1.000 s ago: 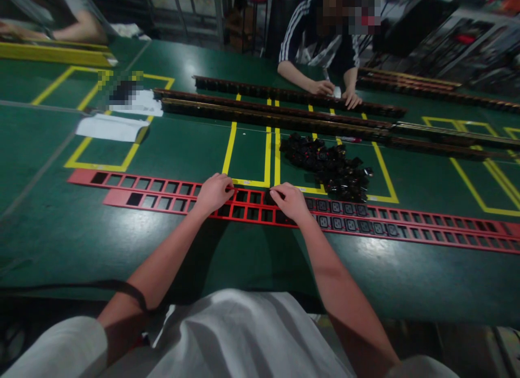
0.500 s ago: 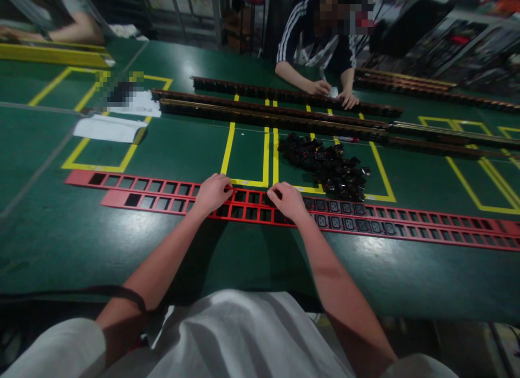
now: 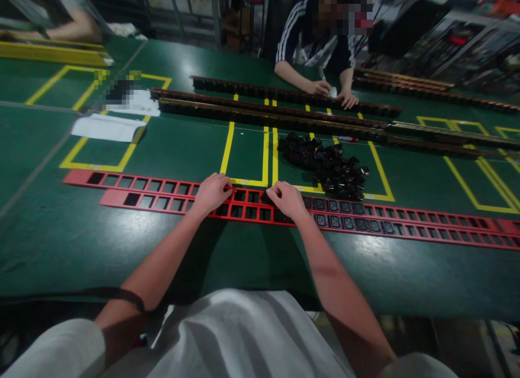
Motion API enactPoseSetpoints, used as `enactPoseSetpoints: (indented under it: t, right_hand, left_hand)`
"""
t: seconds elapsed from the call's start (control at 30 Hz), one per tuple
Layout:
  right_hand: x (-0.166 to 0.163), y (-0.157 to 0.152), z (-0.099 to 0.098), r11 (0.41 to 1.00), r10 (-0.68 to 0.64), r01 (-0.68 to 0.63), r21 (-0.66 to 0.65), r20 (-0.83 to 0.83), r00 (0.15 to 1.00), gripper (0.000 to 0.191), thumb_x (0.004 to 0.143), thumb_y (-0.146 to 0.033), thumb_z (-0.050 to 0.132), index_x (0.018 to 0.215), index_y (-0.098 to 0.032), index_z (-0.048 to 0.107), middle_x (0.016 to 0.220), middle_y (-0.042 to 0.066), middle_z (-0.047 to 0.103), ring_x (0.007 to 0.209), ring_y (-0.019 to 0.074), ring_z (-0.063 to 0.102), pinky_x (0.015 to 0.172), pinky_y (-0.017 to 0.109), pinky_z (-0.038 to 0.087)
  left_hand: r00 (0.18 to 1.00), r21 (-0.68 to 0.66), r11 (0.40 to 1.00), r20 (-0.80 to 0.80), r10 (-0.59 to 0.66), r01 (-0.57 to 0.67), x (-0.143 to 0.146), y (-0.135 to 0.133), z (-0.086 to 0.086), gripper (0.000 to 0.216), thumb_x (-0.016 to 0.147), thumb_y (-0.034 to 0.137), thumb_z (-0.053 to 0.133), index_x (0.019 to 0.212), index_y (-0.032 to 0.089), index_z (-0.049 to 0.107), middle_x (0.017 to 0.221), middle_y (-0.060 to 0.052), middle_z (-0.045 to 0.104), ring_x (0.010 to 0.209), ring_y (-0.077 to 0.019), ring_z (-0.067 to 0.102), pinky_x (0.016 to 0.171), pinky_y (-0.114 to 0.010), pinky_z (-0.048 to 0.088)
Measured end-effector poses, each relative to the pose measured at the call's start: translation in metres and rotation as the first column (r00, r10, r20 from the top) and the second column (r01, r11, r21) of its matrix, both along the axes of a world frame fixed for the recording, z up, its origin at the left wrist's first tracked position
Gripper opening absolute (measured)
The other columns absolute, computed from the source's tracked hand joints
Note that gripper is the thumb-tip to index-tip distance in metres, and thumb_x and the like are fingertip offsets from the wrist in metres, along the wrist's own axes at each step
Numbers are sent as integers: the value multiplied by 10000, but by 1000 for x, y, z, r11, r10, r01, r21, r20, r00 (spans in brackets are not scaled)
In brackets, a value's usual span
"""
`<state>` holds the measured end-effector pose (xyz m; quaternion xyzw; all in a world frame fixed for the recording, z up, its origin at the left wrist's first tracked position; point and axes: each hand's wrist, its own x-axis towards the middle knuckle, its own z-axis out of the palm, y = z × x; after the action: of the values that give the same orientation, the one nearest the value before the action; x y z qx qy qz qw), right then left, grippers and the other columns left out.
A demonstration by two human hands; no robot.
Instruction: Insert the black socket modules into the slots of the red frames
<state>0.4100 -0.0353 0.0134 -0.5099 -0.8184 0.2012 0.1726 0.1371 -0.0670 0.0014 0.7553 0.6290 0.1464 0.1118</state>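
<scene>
Two long red slotted rails lie side by side across the green table: a far rail (image 3: 76,176) and a near rail (image 3: 110,197). Both carry a run of black power sockets (image 3: 335,222) to the right of my hands, with open slots on either side. My left hand (image 3: 212,195) is closed, its fingertips pinching the far rail's edge. Thumb and fingers of my right hand (image 3: 288,198) are closed around a black socket (image 3: 265,196) at a slot of the far rail; the fingers partly hide it.
Beyond the rails lies a heap of loose black sockets (image 3: 325,161). Long dark rails (image 3: 252,110) stretch across the table behind it. White papers (image 3: 108,128) lie at left. Opposite, a co-worker's hand (image 3: 319,88) holds a pen; another person's arm (image 3: 77,28) is at far left.
Both hands stay in nearly the same place, at the far rail. The view has shifted very slightly; nothing else has visibly moved.
</scene>
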Motion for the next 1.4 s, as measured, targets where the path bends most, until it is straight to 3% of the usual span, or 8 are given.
enactPoseSetpoints:
  t: [0.13,0.3,0.53,0.73,1.03,1.17,1.4]
  right_hand:
    - [0,-1,0,1000,7,-7,9,-5,1000,326,963,-386,530,686,-214,525,694,4,528,656,162,492,603,278,288]
    - [1,-1,0,1000,18,-17,17,-23,1000,235,973,-378,538,819,-219,616,768,14,602,713,176,545,637,275,330]
    - [3,-1,0,998,58,-58,9,-3,998,277,1001,-422,508,926,-230,693,876,49,660,834,205,605,729,295,412]
    - [4,-6,4,986,167,-167,14,-40,985,345,898,-443,676,1163,-223,671,1092,81,689,1003,243,631,870,354,468]
    - [4,-5,3,975,221,-220,22,-64,973,315,893,-416,694,1156,-243,694,1137,71,714,1061,246,617,906,387,478]
    - [3,-4,7,970,242,-242,9,-4,970,268,929,-432,642,1115,-250,707,1133,63,724,1048,254,607,876,390,474]
    - [1,-5,8,965,261,-262,-6,106,959,377,862,-436,729,1181,-250,654,1122,82,702,1035,279,605,861,404,477]
  left_hand:
    - [1000,14,1000,7,4,-4,0,0,-1,50,855,208,618,829,204,660,905,-75,670,918,-248,581,745,-362,476]
    - [1000,1,1000,11,1,-1,0,0,0,53,860,215,618,828,206,659,900,-76,668,904,-248,579,727,-359,465]
    - [1000,3,1000,6,4,-4,0,0,1,58,861,205,615,827,205,663,907,-75,674,904,-247,579,728,-364,470]
    - [1000,13,1000,9,3,-3,0,-1,0,39,857,204,625,830,204,654,910,-73,674,904,-245,581,722,-356,463]
    - [1000,2,1000,-12,12,-12,0,0,0,55,860,218,612,841,207,663,918,-75,680,916,-245,582,731,-356,473]
    - [1000,8,1000,-11,5,-5,0,-1,1,67,863,211,603,837,205,664,911,-79,677,902,-247,581,726,-364,478]
    - [1000,18,1000,-3,-1,1,0,-1,0,68,864,200,598,835,201,659,910,-79,673,905,-249,581,726,-364,474]
